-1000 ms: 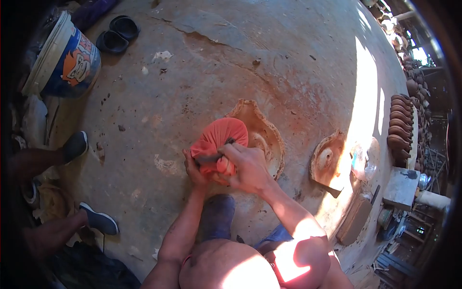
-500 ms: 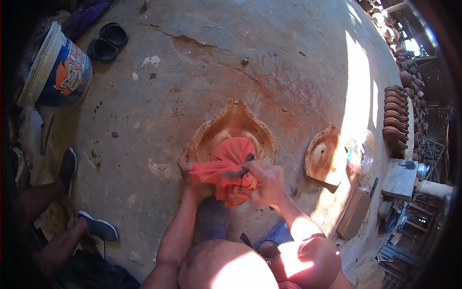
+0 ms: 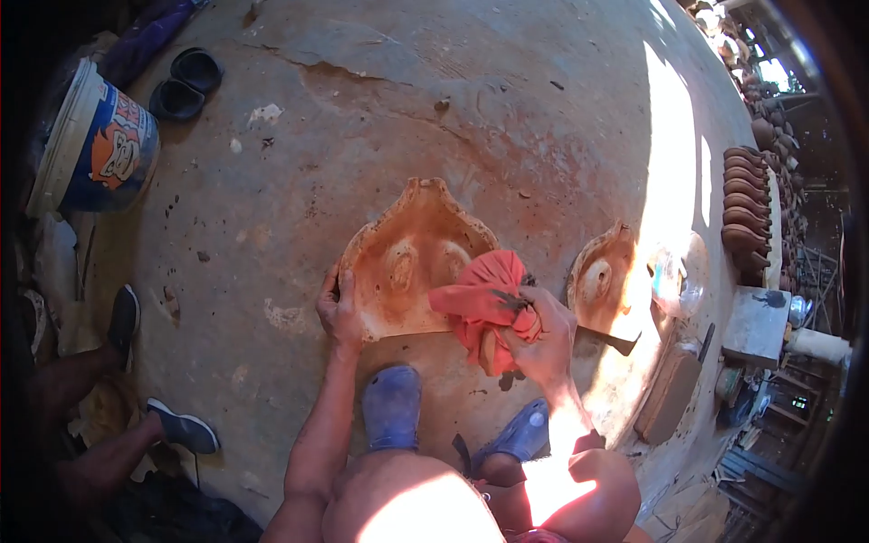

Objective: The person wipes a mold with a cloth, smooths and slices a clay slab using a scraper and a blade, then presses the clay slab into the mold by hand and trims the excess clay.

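Note:
A mould (image 3: 380, 299), pointed at its far end and stained orange-brown, lies on the ground with two raised oval bumps inside its hollow. My left hand (image 3: 341, 312) grips its left rim near the front corner. In my right hand (image 3: 546, 339) is a bunched red cloth bundle (image 3: 489, 285) with dark smears, the fingers closed round its gathered end. The bundle covers the mould's front right part; whatever is wrapped inside is hidden.
To the right lies a second, similar mould (image 3: 593, 290), with a clear plastic bag (image 3: 668, 281) beside it. Further right are a brown slab (image 3: 668, 398) and a row of stacked clay pieces (image 3: 746, 204). A bucket (image 3: 104, 145) and black clogs (image 3: 186, 86) stand left, near another person's shoes (image 3: 184, 430).
The red cloth bundle has moved right with my right hand, uncovering the mould's hollow and both bumps. My left hand stays at the left rim.

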Demonstrator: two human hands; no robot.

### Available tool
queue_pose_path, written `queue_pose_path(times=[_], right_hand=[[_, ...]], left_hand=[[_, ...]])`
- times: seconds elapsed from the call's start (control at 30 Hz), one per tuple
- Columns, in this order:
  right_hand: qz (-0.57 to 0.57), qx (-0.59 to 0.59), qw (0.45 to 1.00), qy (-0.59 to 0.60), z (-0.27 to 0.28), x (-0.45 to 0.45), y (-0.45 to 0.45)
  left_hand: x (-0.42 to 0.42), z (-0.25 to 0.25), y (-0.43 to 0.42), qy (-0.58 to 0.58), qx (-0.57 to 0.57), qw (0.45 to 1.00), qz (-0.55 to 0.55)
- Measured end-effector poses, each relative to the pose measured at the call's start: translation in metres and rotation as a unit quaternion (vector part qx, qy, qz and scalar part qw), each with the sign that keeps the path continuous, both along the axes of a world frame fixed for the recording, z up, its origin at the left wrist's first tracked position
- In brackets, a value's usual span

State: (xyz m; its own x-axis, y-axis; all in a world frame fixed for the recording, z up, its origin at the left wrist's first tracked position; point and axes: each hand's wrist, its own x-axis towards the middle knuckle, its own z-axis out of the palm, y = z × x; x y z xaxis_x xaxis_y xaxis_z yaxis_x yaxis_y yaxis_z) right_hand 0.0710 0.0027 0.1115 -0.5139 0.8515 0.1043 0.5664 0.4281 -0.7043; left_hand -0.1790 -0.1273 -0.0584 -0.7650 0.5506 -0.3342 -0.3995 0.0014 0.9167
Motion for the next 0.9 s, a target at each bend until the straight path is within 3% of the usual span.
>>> queue_pose_path(times=[0.13, 0.2, 0.23, 0.33, 0.57, 0.63, 0.7, 0.77, 0.8, 0.9], right_hand=[[-0.019, 0.049, 0.998, -0.032, -0.020, -0.027, 0.026], [0.080, 0.011, 0.993, -0.086, -0.009, -0.035, 0.044], [0.060, 0.016, 0.994, -0.088, 0.001, -0.040, 0.047], [0.083, 0.056, 0.994, -0.039, 0.013, -0.062, 0.057], [0.019, 0.132, 0.987, 0.093, 0.003, -0.143, 0.166], [-0.015, 0.112, 0.994, -0.016, -0.004, -0.166, 0.194], [-0.009, 0.034, 0.996, -0.080, -0.023, -0.182, 0.218], [-0.039, 0.022, 0.997, -0.057, -0.048, -0.171, 0.216], [-0.054, 0.015, 0.995, -0.077, -0.057, -0.149, 0.204], [-0.065, 0.052, 0.995, 0.060, -0.062, -0.102, 0.168]], left_hand=[[-0.005, 0.012, 0.007, 0.037, -0.028, 0.999, -0.019], [-0.008, 0.008, 0.009, 0.012, 0.002, 1.000, -0.027], [-0.006, 0.005, 0.006, -0.019, 0.014, 0.999, -0.035], [-0.008, -0.001, 0.001, 0.072, -0.034, 0.994, -0.069], [-0.014, 0.003, -0.005, 0.022, -0.020, 0.993, -0.116], [-0.014, -0.018, -0.008, 0.153, -0.166, 0.973, -0.052], [-0.022, -0.021, -0.010, 0.112, -0.117, 0.983, -0.085], [-0.026, -0.029, -0.014, 0.218, -0.205, 0.949, -0.097], [-0.021, -0.019, -0.012, 0.215, -0.222, 0.944, -0.112], [-0.019, -0.002, -0.008, 0.221, -0.249, 0.936, -0.111]])
